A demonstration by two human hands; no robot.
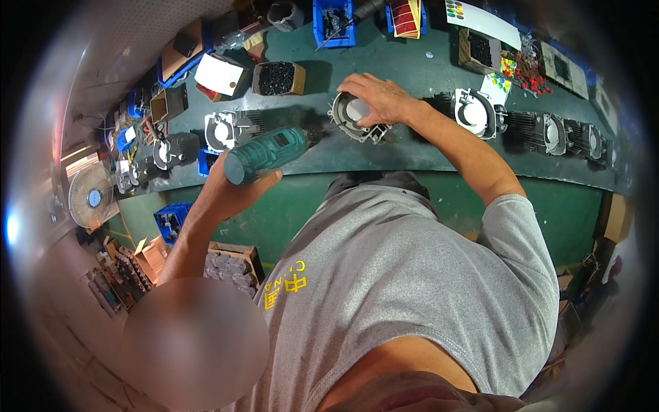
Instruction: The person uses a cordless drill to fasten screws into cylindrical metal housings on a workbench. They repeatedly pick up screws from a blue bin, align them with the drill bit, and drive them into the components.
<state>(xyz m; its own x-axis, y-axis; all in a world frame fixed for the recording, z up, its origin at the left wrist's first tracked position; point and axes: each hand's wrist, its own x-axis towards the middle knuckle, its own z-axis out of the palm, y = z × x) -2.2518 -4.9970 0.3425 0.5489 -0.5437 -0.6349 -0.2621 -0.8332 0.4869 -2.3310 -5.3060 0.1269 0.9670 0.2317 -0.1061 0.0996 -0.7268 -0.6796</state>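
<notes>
My left hand (235, 192) is wrapped round the handle of a teal cordless drill (268, 154). The drill lies level, and its dark chuck and thin bit point right, toward a round metal motor housing (341, 110). The bit's tip reaches the near-left rim of the housing; whether it sits on a screw is too small to tell. My right hand (377, 98) grips the housing from above and from the right, fingers over its far rim and thumb near the white round part (357, 109) in its middle. The housing rests on the green workbench (302, 75).
Similar housings stand left (221, 130) and right (473, 113) along the bench. Beyond my hands are a cardboard box of small black parts (278, 78) and a blue bin (334, 24). A white fan (91, 196) stands far left. Crates and boxes sit on the floor.
</notes>
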